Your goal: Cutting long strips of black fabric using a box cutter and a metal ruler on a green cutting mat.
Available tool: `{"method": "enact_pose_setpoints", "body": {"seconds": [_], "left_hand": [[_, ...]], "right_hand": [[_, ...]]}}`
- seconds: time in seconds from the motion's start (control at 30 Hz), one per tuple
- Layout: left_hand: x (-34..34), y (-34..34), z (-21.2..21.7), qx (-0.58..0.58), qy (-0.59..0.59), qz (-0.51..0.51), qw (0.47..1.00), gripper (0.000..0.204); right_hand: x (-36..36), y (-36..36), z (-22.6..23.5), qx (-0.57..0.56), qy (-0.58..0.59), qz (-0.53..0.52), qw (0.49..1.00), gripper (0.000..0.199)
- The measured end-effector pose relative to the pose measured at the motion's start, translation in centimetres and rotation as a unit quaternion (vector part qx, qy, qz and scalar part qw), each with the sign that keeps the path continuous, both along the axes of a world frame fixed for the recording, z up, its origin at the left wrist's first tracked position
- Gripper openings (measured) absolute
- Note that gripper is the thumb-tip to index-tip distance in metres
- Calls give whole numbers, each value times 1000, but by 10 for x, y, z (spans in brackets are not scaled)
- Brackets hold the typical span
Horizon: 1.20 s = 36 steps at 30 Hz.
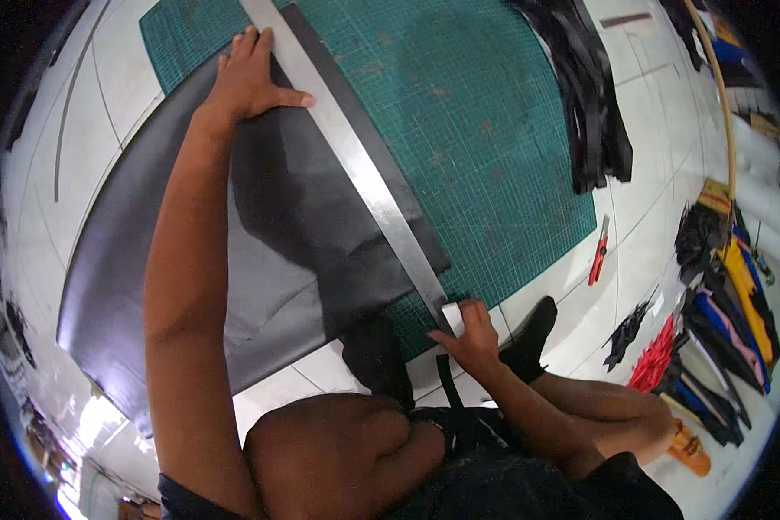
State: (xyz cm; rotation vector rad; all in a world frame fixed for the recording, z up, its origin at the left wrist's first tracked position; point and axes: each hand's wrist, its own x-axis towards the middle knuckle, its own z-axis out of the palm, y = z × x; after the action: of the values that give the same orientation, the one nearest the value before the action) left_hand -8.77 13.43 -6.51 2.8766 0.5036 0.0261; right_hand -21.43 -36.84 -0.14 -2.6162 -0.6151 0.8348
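Observation:
A long metal straightedge lies slantwise over a sheet of black leather-like material. My left hand is spread near its far end, fingertips and thumb on the metal. At the near end, my right hand is closed around the tip, thumb on one side and fingers on the other. A small white block-like piece shows between thumb and fingers; whether it is part of the straightedge I cannot tell. A narrow strip of the sheet sticks out to the right of the metal. Beneath lies a green cutting mat.
A red utility knife lies on the white tiled floor right of the mat. Black strips are heaped over the mat's right edge. Farther right are a red bundle and coloured material pieces. My foot rests beside my right hand.

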Motion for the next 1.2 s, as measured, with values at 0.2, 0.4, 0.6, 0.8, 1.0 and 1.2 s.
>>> {"method": "enact_pose_setpoints", "body": {"seconds": [0.2, 0.4, 0.6, 0.8, 1.0, 1.2], "left_hand": [[0, 0, 8, -45, 57, 5, 997, 140], [2, 6, 17, -55, 62, 2, 997, 133], [6, 0, 32, -71, 75, 10, 995, 135], [12, -3, 40, -89, 102, 33, 990, 135], [15, -6, 42, -68, 109, 33, 991, 136], [14, -5, 39, -41, 123, 30, 991, 131]], "right_hand": [[-1, 0, -8, 2, 20, -37, 999, 46], [6, -4, -7, 15, 19, -72, 997, 53], [5, -2, -7, -7, 44, -66, 997, 44], [2, -4, -17, 20, 41, -50, 998, 46], [1, -9, -23, 60, -6, -35, 998, 50], [42, 21, 14, 33, 100, -134, 985, 53]]}}
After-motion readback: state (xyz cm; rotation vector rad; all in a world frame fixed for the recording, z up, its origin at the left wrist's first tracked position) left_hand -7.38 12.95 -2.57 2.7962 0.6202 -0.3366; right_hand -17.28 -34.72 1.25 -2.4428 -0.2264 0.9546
